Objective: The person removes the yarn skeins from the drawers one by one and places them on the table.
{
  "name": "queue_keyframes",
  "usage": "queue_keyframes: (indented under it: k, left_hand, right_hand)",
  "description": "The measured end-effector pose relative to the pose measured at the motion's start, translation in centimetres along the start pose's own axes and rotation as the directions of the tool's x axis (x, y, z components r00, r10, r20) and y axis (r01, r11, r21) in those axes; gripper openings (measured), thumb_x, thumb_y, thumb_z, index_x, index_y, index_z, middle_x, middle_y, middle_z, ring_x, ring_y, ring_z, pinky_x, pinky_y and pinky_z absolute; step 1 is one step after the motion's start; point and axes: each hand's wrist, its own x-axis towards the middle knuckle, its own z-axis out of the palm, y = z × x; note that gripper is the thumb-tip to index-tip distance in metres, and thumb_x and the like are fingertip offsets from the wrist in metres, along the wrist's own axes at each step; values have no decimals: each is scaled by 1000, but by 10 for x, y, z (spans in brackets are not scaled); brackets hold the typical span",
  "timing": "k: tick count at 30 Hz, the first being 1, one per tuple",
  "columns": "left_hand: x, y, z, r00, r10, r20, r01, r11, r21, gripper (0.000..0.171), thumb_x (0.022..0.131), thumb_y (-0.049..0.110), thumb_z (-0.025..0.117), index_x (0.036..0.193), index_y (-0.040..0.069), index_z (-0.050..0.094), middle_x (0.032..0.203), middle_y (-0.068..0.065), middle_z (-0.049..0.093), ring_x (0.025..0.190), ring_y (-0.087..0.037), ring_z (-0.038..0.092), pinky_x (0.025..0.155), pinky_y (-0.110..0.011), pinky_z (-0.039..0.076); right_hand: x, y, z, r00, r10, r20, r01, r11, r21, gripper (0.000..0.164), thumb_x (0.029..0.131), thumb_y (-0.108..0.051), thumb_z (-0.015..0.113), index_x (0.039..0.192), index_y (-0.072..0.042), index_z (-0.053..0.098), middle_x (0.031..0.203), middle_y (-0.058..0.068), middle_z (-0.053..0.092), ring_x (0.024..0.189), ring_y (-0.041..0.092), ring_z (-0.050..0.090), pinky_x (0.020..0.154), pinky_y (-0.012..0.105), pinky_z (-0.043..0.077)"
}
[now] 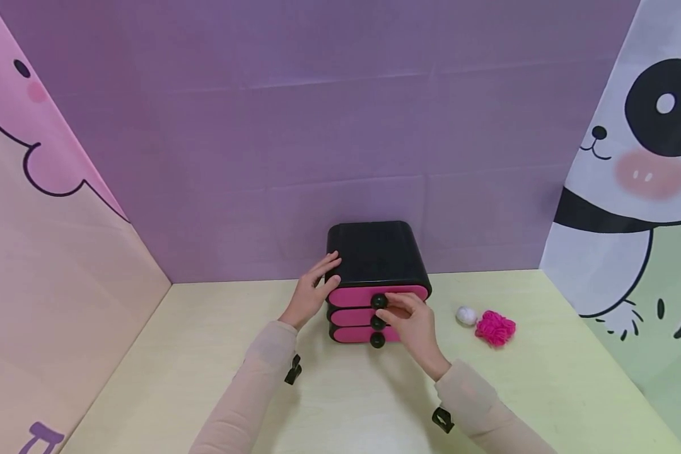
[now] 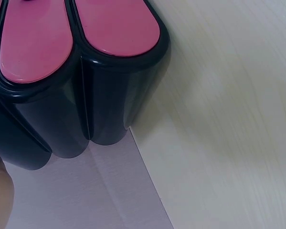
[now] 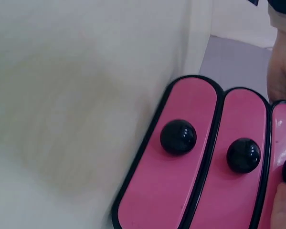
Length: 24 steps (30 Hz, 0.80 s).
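A small black drawer cabinet (image 1: 374, 252) with three pink drawer fronts stands against the back wall. Each front carries a round black knob, and all the drawers look closed. My right hand (image 1: 414, 325) pinches the top knob (image 1: 379, 301) between thumb and fingers. In the right wrist view, fingertips (image 3: 281, 205) touch that knob at the right edge, and the middle knob (image 3: 243, 155) and bottom knob (image 3: 178, 137) show fully. With fingers extended, my left hand (image 1: 308, 296) rests on the cabinet's upper left edge. Only a bit of that hand shows in the left wrist view.
Right of the cabinet, a small white ball (image 1: 466, 316) lies beside a bright pink, fluffy bundle (image 1: 495, 328) on the pale wooden table (image 1: 204, 366). A purple fabric wall (image 1: 295, 145) rises behind, with printed panels at both sides.
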Motion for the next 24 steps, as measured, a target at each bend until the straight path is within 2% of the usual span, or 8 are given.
queue_keyframes:
  k: [5, 9, 16, 21, 24]
  left_hand:
    - [0, -2, 1, 1000, 12, -7, -12, 1000, -1, 46, 92, 29, 54, 135, 14, 47, 147, 5, 34, 140, -15, 20, 113, -46, 18]
    - [2, -1, 1, 1000, -2, -9, 2, 1000, 9, 45, 92, 30, 54, 135, 16, 47, 147, 8, 34, 140, -12, 21, 114, -44, 18]
    - [3, -3, 0, 1000, -4, -8, 4, 1000, 5, 46, 92, 29, 54, 135, 15, 47, 147, 6, 34, 140, -14, 20, 114, -44, 18]
    - [2, 0, -1, 1000, -28, 9, 28, 1000, 1, 47, 92, 28, 54, 136, 15, 46, 148, 6, 32, 140, -14, 19, 114, -43, 17]
    - [-1, 13, -2, 999, -33, 22, 33, 999, 1, 46, 93, 23, 53, 136, 9, 44, 149, 0, 31, 141, -19, 18, 114, -45, 16]
  right_hand:
    - [-11, 7, -7, 999, 41, 7, -40, 998, -51, 34, 76, -12, 74, 108, -7, 67, 104, 9, 66, 93, 21, 64, 79, 19, 52]
    - [-16, 12, -12, 997, 67, 36, -66, 997, -44, 33, 76, -10, 73, 108, -5, 66, 104, 11, 67, 93, 21, 64, 77, 19, 53]
    - [-16, 20, -14, 991, 119, 63, -115, 991, -63, 32, 78, -6, 71, 109, -1, 65, 105, 14, 66, 96, 25, 64, 79, 28, 54]
    - [-11, 28, -8, 990, 98, 102, -94, 995, -41, 33, 76, -1, 70, 108, 4, 64, 104, 19, 66, 93, 29, 64, 78, 30, 55]
    - [-9, 31, -3, 991, 76, 110, -74, 997, -24, 32, 75, 1, 71, 106, 5, 65, 103, 20, 66, 90, 29, 65, 77, 28, 55]
